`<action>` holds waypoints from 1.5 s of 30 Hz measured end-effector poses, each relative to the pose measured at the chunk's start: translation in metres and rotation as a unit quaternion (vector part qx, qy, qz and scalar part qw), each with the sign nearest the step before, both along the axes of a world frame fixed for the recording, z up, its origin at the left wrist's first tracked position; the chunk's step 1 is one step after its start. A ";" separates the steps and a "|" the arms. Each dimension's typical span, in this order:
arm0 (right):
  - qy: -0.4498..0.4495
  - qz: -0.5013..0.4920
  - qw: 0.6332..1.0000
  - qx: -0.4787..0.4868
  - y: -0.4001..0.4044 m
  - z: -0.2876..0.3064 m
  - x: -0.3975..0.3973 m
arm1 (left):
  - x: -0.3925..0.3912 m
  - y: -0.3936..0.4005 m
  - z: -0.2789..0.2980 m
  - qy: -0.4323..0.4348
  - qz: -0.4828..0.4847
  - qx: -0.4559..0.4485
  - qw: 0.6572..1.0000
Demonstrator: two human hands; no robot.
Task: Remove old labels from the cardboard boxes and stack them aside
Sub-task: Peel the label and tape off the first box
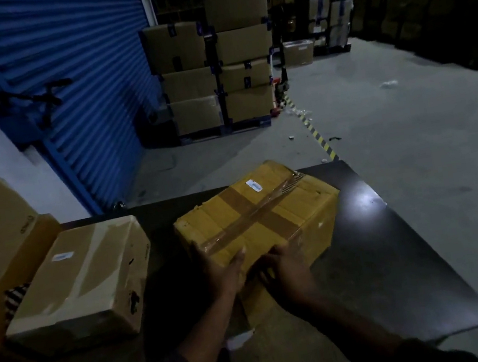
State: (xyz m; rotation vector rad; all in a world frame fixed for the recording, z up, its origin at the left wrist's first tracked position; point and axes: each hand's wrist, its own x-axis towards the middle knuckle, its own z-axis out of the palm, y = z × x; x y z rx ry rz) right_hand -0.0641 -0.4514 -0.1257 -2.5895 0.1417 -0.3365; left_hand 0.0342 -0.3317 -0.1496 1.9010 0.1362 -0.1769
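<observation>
my left hand (219, 272) and right hand (288, 269) rest flat-fingered on the yellow box (255, 218). its white label (254, 185) is unpeeled; i reckon that's next

Two cardboard boxes sat on the dark tabletop (397, 250): one yellow box (255, 218) with tape crossed over its top, and one pale brown box (82, 284) to its left, each with one small white label that I could make out. Two hands were in view, the left hand (223, 273) and right hand (288, 269). The boxes stacked farther back were too dim to count properly.
</observation>
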 end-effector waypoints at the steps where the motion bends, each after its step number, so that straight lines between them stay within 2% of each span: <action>1: -0.001 -0.025 1.000 0.006 -0.010 0.004 0.010 | 0.015 0.005 0.000 0.002 -0.024 0.007 1.000; 7: 0.060 -0.192 0.979 -0.043 -0.056 0.018 0.046 | 0.081 0.040 0.010 0.010 -0.158 0.007 0.987; 12: 0.072 -0.322 0.939 -0.095 -0.044 -0.013 0.050 | 0.125 0.044 0.016 0.001 -0.219 0.015 0.976; 18: 0.046 -0.309 0.950 -0.012 -0.020 -0.031 0.056 | 0.180 0.026 0.020 -0.086 -0.222 0.115 0.965; 22: 0.039 -0.316 0.948 0.007 -0.018 -0.024 0.057 | 0.213 0.010 0.021 -0.133 -0.269 0.241 0.923; 24: 0.040 -0.319 0.947 0.008 -0.023 -0.022 0.059 | 0.221 0.004 0.023 -0.135 -0.281 0.256 0.915; 28: 0.024 -0.326 0.945 0.011 -0.054 -0.017 0.069 | 0.214 0.000 0.027 -0.168 -0.243 0.277 0.914; 31: 0.020 -0.315 0.949 -0.006 -0.087 -0.008 0.081 | 0.194 0.003 0.036 -0.137 -0.256 0.316 0.903; 34: 0.066 -0.280 0.957 -0.021 -0.110 -0.001 0.095 | 0.168 0.009 0.044 -0.061 -0.342 0.336 0.876; 36: 0.101 -0.250 0.962 -0.042 -0.116 0.002 0.102 | 0.147 0.014 0.041 0.023 -0.424 0.290 0.858; 39: 0.119 -0.206 0.968 -0.075 -0.119 0.007 0.109 | 0.115 0.016 0.033 0.103 -0.510 0.213 0.827; 42: 0.086 -0.163 0.979 -0.088 -0.115 0.006 0.113 | 0.090 0.009 0.032 0.167 -0.579 0.174 0.779; 44: 0.038 -0.136 0.989 -0.054 -0.105 0.002 0.111 | 0.081 0.003 0.034 0.191 -0.592 0.152 0.768; 45: 0.015 -0.141 0.989 -0.031 -0.097 -0.002 0.109 | 0.080 -0.001 0.034 0.184 -0.588 0.147 0.774</action>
